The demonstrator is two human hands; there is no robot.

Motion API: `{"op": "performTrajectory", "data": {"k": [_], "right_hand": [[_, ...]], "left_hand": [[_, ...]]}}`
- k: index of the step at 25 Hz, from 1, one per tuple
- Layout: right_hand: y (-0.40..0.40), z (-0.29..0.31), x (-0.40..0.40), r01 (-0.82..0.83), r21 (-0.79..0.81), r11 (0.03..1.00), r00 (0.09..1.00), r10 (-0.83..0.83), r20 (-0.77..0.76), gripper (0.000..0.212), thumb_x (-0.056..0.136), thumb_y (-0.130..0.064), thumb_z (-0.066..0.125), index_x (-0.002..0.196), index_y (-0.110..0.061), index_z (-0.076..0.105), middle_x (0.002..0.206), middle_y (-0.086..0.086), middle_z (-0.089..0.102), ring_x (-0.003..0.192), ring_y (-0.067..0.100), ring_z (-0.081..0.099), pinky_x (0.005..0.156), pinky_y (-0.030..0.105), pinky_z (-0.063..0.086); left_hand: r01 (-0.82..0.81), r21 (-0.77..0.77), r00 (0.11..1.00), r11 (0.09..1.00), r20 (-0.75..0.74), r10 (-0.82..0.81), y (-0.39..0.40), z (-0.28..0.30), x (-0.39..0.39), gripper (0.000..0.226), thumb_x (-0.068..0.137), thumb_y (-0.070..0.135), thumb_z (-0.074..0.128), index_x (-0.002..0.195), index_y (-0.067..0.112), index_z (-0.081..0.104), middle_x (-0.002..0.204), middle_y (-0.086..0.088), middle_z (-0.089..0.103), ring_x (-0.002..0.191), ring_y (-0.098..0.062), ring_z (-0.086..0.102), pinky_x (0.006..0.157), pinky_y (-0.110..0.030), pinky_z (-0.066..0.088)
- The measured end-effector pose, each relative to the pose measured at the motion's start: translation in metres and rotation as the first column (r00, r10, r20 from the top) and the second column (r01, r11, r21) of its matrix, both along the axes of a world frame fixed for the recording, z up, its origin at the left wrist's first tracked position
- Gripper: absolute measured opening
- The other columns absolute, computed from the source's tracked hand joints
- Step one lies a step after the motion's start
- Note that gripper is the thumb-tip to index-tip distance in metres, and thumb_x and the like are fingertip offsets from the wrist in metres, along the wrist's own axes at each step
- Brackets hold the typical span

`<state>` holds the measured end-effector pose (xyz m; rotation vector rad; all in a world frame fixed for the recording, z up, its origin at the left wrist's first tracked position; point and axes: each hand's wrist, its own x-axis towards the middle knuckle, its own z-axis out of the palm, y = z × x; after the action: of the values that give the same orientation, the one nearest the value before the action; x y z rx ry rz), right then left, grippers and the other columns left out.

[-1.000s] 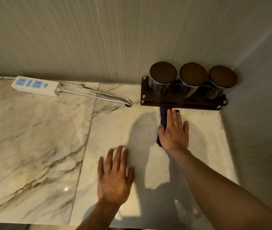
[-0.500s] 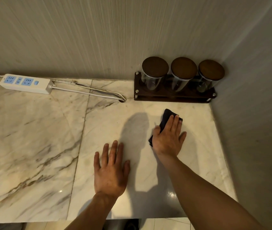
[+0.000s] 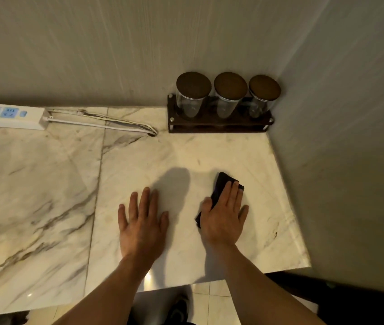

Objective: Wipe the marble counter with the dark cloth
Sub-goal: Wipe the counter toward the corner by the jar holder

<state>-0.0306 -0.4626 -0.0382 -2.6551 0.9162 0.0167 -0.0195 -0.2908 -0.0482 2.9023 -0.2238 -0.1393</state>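
The marble counter [image 3: 36,188] is white with grey-brown veins and fills the lower view. A small folded dark cloth [image 3: 221,185] lies on it at centre right. My right hand [image 3: 225,218] presses flat on the cloth, fingers stretched over it, so only its far end and left edge show. My left hand [image 3: 142,225] rests flat on the bare marble to the left of the cloth, fingers spread, holding nothing.
A dark wooden rack [image 3: 219,126] with three glass jars with brown lids stands in the back right corner. A white power strip [image 3: 8,116] and its cable [image 3: 106,124] lie along the back wall. A side wall bounds the counter on the right; the front edge is near.
My right hand has pulled the cloth back from the jar rack toward the counter's front edge. My left hand has stayed flat on the marble.
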Motion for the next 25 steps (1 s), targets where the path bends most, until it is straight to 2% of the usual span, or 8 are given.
{"op": "performTrajectory", "data": {"k": [4,7,11,13,16,20,25], "right_hand": [[0.005,-0.002,-0.030,-0.006,-0.003,1.000,1.000,0.006,0.009,0.069,0.093,-0.046,0.018,0.151,-0.013,-0.002,0.160,0.004,-0.001,0.146,0.017,-0.005,0.118,0.046,0.001],[0.009,-0.004,-0.050,-0.004,-0.043,0.999,0.999,0.006,0.040,0.069,0.093,-0.046,0.022,0.151,-0.011,0.007,0.160,0.005,0.010,0.146,0.019,0.003,0.117,0.049,0.010],[0.010,-0.006,-0.072,-0.033,-0.049,0.998,0.998,0.036,0.043,0.069,0.093,-0.046,0.023,0.151,-0.011,0.013,0.159,0.005,0.013,0.146,0.019,0.007,0.117,0.049,0.013],[0.008,-0.005,-0.081,-0.090,-0.056,0.994,0.995,0.093,0.036,0.068,0.092,-0.046,0.024,0.150,-0.012,0.017,0.158,0.005,0.015,0.146,0.020,0.009,0.116,0.050,0.015],[-0.006,-0.005,-0.096,-0.220,-0.090,0.971,0.975,0.223,0.023,0.066,0.091,-0.043,0.030,0.149,-0.012,0.023,0.157,0.007,0.020,0.144,0.022,0.018,0.116,0.049,0.017],[-0.037,-0.004,-0.111,-0.446,-0.120,0.887,0.894,0.448,-0.010,0.067,0.090,-0.043,0.038,0.149,-0.013,0.025,0.157,0.005,0.021,0.144,0.020,0.018,0.111,0.046,0.011],[-0.086,0.005,-0.109,-0.740,-0.099,0.666,0.673,0.735,-0.086,0.066,0.093,-0.044,0.037,0.151,-0.018,0.017,0.159,0.000,0.010,0.146,0.014,0.005,0.113,0.044,0.010]], "left_hand": [[0.009,-0.041,1.000,0.999,0.008,-0.009,0.000,0.001,0.000,0.061,0.096,0.052,0.017,0.149,0.022,0.015,0.158,-0.004,0.019,0.146,-0.026,0.003,0.116,-0.052,-0.003],[0.014,-0.034,1.000,0.999,0.008,-0.014,0.000,0.000,0.000,0.063,0.095,0.053,0.013,0.149,0.022,0.016,0.159,-0.005,0.017,0.146,-0.026,0.001,0.116,-0.053,-0.002],[0.006,-0.021,1.000,1.000,-0.002,-0.006,-0.002,0.000,0.000,0.065,0.093,0.054,0.011,0.149,0.021,0.018,0.159,-0.005,0.016,0.146,-0.028,0.002,0.116,-0.052,-0.003],[-0.011,-0.024,1.000,1.000,-0.012,0.011,-0.004,0.002,0.003,0.061,0.095,0.049,0.021,0.147,0.018,0.023,0.157,-0.008,0.020,0.145,-0.031,0.006,0.115,-0.054,0.000],[-0.023,-0.058,0.999,0.998,0.025,0.024,-0.019,0.009,0.001,0.050,0.094,0.030,0.041,0.141,0.013,0.033,0.153,-0.013,0.028,0.141,-0.035,0.014,0.113,-0.059,0.005],[0.061,-0.125,0.997,0.990,0.052,-0.055,-0.052,0.016,-0.003,0.048,0.095,0.026,0.037,0.141,0.013,0.032,0.154,-0.013,0.026,0.143,-0.033,0.012,0.115,-0.053,0.000],[0.102,-0.127,0.995,0.987,0.033,-0.098,-0.081,0.006,-0.002,0.056,0.093,0.040,0.020,0.141,0.014,0.035,0.153,-0.008,0.031,0.143,-0.031,0.015,0.116,-0.053,0.008]]}}
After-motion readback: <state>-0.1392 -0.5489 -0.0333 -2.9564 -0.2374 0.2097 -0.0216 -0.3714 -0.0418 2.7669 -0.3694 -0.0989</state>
